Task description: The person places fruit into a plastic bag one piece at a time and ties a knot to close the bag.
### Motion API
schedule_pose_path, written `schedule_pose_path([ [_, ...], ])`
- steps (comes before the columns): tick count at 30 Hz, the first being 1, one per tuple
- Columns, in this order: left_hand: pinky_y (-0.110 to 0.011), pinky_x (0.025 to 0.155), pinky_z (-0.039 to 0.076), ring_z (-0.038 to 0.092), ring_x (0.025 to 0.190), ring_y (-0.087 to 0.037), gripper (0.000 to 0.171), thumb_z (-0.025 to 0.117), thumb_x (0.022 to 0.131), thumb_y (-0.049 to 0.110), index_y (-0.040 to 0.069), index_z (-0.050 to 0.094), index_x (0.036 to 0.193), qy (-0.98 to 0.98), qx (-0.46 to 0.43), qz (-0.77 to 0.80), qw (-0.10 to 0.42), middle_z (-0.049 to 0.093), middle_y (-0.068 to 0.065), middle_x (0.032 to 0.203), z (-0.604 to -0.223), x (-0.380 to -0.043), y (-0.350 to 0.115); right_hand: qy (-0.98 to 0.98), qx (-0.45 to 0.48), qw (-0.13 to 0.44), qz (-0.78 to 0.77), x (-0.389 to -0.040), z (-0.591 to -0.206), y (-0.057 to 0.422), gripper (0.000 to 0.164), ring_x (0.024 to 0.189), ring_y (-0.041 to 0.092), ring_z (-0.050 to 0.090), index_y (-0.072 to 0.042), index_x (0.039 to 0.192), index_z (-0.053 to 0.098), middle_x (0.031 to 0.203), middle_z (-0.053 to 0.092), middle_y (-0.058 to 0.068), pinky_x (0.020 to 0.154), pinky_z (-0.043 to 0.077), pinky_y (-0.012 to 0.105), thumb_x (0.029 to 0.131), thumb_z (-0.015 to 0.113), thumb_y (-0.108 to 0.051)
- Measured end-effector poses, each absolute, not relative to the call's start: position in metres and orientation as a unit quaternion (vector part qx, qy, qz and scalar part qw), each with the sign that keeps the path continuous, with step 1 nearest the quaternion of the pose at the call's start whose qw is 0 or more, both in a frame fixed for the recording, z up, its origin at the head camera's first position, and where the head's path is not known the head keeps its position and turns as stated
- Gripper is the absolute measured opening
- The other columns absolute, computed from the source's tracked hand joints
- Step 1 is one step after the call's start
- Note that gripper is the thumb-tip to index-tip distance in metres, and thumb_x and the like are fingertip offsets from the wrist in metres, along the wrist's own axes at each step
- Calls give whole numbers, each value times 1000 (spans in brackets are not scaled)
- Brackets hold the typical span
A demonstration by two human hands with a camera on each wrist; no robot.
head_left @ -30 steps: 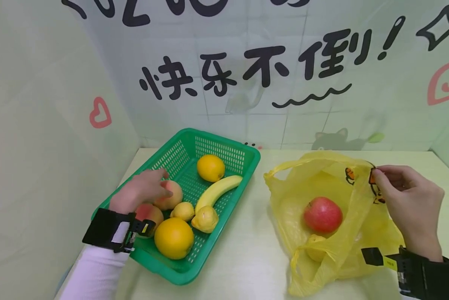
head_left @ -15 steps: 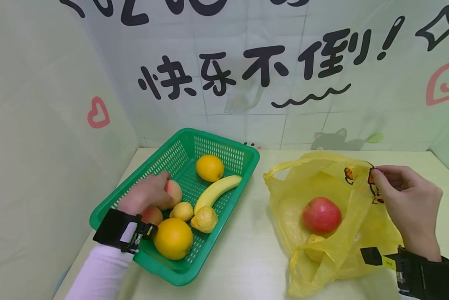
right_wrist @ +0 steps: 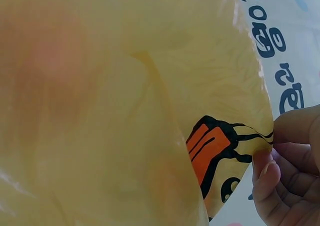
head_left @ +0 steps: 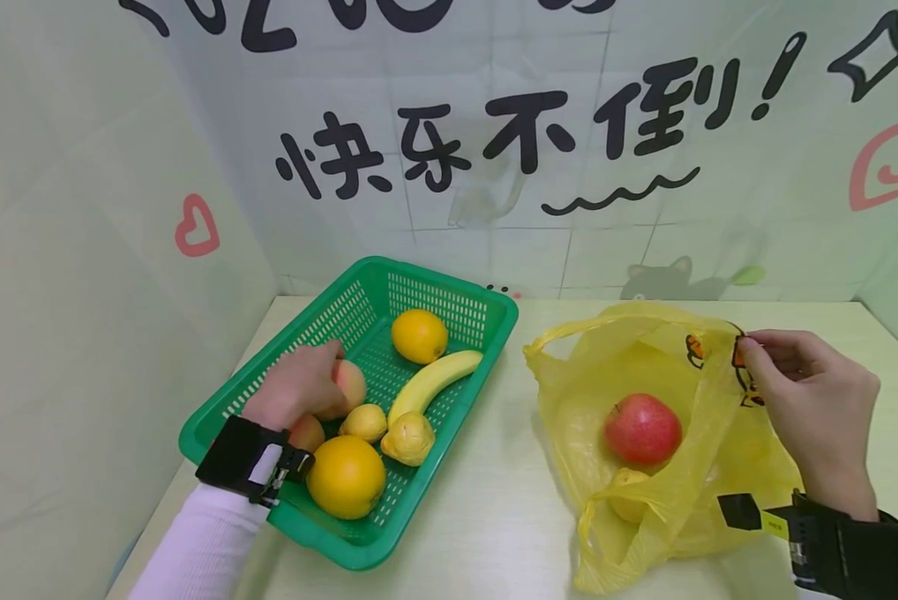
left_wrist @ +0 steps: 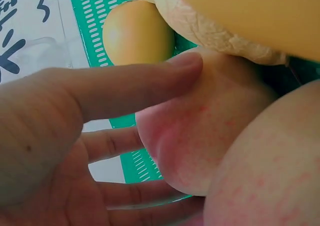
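Inside the green basket (head_left: 449, 467), my left hand (head_left: 294, 387) grips a pink-and-cream peach (head_left: 351, 388). In the left wrist view the thumb lies across the top of this peach (left_wrist: 200, 131) and the fingers curl behind it. A second peach (head_left: 308, 432) sits just under the wrist. My right hand (head_left: 812, 408) pinches the upper right edge of a yellow plastic bag (head_left: 749, 467) between thumb and forefinger, holding its mouth apart. A red apple (head_left: 643, 429) and a small yellow fruit (head_left: 630, 497) lie in the bag.
Also in the basket are an orange (head_left: 346, 477), a yellow-orange fruit (head_left: 419, 336), a banana (head_left: 433, 383) and two small knobbly yellow fruits, one (head_left: 408, 438) beside the banana. Basket and bag stand apart on a pale table (head_left: 486, 500). A printed wall sheet (head_left: 433, 267) rises behind.
My left hand has moved slightly right and closed its fingers round the peach, having hovered over it with fingers spread. The right hand keeps its pinch on the bag.
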State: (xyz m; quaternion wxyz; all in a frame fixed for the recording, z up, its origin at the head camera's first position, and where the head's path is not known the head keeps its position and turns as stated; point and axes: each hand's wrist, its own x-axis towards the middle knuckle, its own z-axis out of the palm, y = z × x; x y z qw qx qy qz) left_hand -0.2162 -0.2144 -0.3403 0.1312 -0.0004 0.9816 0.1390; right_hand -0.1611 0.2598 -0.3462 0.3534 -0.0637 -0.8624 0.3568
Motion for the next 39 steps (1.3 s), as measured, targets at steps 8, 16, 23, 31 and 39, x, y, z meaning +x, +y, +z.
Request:
schedule_pose_path([
  [8,-42,74,49,56,87,-33,64,78,76,20,2,51,131,985,14,141,100,63,-19,107,-339,-214,-213,-863,-68,349,359,-161,-345,260,22,64,-22,45,1,104,74,74,46,-45,63,36,-3,91,70,-16],
  [16,-44,75,51,58,87,-33,61,77,79,25,1,53,130,987,20,143,72,65,-19,109,-339,-213,-215,-863,-65,348,361,-161,-347,258,21,64,-22,46,1,103,74,75,46,-45,62,37,-2,91,70,-15],
  [23,-47,77,53,60,90,-34,60,75,82,25,-1,52,131,986,53,158,24,66,-21,114,-332,-204,-211,-862,-57,352,360,-161,-347,259,20,64,-23,46,1,103,74,75,46,-46,62,37,-2,91,70,-14],
  [31,-47,78,55,62,92,-33,59,76,83,29,3,54,131,981,68,179,-12,67,-20,116,-316,-192,-201,-864,-59,348,358,-162,-348,259,20,64,-22,46,1,103,74,75,46,-45,63,37,-2,91,70,-15],
  [39,-48,81,55,62,97,-32,62,79,82,33,9,55,134,968,90,220,-77,68,-16,118,-277,-163,-182,-863,-60,352,357,-163,-348,260,21,65,-23,45,1,104,74,75,45,-46,64,36,-3,91,70,-15],
])
